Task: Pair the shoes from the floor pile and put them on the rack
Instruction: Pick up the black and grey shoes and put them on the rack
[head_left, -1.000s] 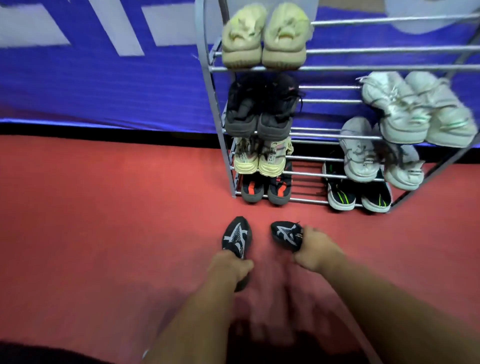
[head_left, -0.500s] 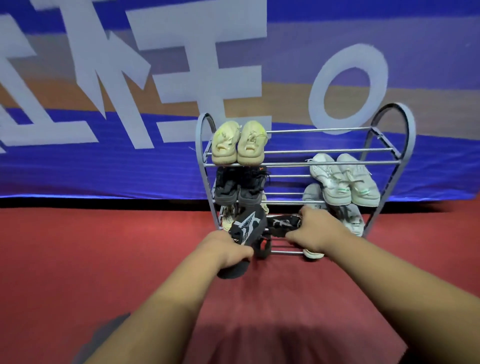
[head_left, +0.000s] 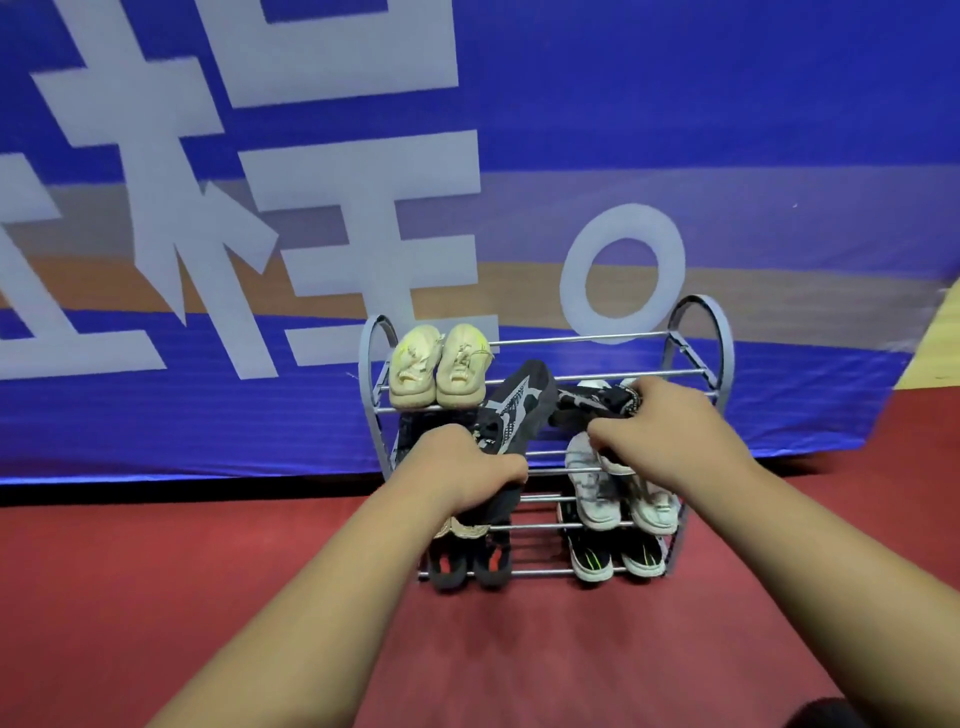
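My left hand (head_left: 462, 470) grips the heel of a black shoe with grey pattern (head_left: 514, 410), toe pointing up toward the top shelf. My right hand (head_left: 660, 421) holds the matching black shoe (head_left: 587, 408) lying sideways at the top shelf's level. Both are in front of the grey metal rack (head_left: 711, 332). The rack's top shelf carries a cream pair (head_left: 439, 371) at its left; its right part shows bare bars.
Lower shelves hold a white pair (head_left: 618, 493), a black pair with green stripes (head_left: 615, 558) and a black pair with orange marks (head_left: 470, 564). More shoes are hidden behind my hands. A blue banner (head_left: 675, 104) hangs behind the rack, which stands on red floor (head_left: 156, 571).
Both hands lifted the black pair from the floor up to the top shelf's height. The camera view rose and pulled back from the rack.
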